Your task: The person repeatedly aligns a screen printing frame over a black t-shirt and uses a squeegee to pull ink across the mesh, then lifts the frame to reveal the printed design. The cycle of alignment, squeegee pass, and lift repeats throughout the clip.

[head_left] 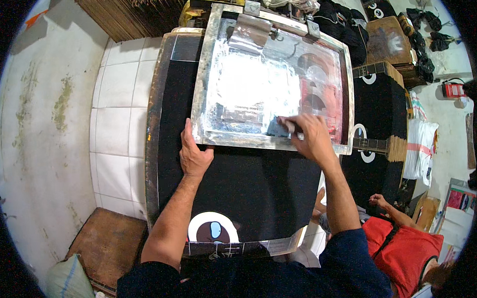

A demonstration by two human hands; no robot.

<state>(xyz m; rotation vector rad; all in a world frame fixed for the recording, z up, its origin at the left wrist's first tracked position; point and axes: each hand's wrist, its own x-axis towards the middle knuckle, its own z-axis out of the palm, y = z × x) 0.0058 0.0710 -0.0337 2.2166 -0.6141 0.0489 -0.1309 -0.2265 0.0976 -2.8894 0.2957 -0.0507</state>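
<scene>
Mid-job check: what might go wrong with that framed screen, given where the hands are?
The frame could shift if the left hand slips at its near-left corner. The right hand, low over the mesh, might smear or scratch it. Any drip might mark the black cloth showing nearer the person.

The screen frame (pixel 248 140) is rectangular and pale-edged, its mesh (pixel 283 68) smeared white, its near-left corner gripped by the left hand (pixel 195 154). A dark-blue piece (pixel 275 128), kind unclear, sits at the right hand (pixel 312 136).
</scene>
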